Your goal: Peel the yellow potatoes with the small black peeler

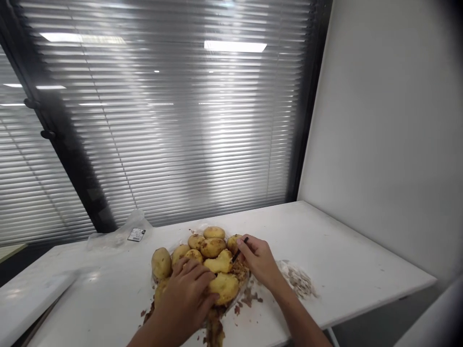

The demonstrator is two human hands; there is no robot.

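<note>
Several yellow potatoes [212,247] lie in a heap on the white table, with crumbly brown bits [239,271] among them. At the near side of the heap, my left hand [190,294] is closed around a cut or peeled potato [226,285], whose pale yellow face points up. My right hand [258,260] pinches a thin dark tool [238,250] at the heap's right side. The tool's lower end is beside another pale, unevenly cut potato [220,262]. The far fingers of my left hand rest over neighbouring potatoes.
A clear plastic bag with a label [136,234] lies at the back left of the table [343,260]. Pale scraps on plastic [298,280] are right of my right forearm. A white panel [32,308] is at the left. Blinds [181,120] stand behind.
</note>
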